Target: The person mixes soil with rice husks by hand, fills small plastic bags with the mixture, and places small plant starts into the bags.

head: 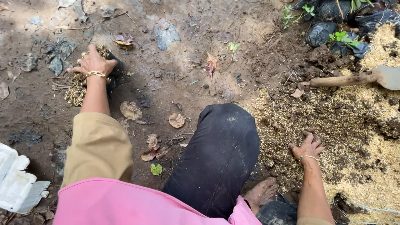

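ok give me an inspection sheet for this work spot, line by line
surface: bare damp soil on the left, a heap of husk mix on the right
job's things: small black bag packed with husk mix, under the left hand
clutter: dead leaves, plastic scraps, white foam box
hands: left hand presses on the bag's fill; right hand lies flat on the heap; bangles on both wrists
cables: nothing seen
surroundings: wooden-handled spade on the heap, filled black bags with seedlings behind it
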